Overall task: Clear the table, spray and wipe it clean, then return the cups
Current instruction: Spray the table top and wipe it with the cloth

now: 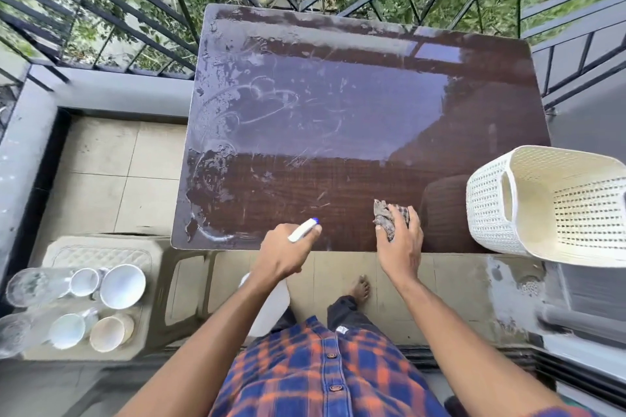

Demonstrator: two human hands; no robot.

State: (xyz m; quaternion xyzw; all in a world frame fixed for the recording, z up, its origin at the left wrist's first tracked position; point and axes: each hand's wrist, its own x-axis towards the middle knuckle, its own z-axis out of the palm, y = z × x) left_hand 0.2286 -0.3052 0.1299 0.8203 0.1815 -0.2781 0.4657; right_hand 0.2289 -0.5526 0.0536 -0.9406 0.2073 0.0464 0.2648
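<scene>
The dark brown table (338,105) is bare of cups; its top is wet and streaked, mostly on the left and far side. My left hand (283,252) grips a white spray bottle (303,229) with a blue nozzle, aimed over the near edge. My right hand (401,237) presses a crumpled grey cloth (386,215) onto the table near its front edge. Several cups (122,286) and clear glasses (28,286) stand on a beige plastic stool (149,254) at the lower left.
A white woven plastic basket (542,203) lies tipped on the table's right corner. Black metal railing (135,27) surrounds the balcony, with greenery beyond. Tiled floor (111,162) lies left of the table. My bare foot (360,289) stands under the near edge.
</scene>
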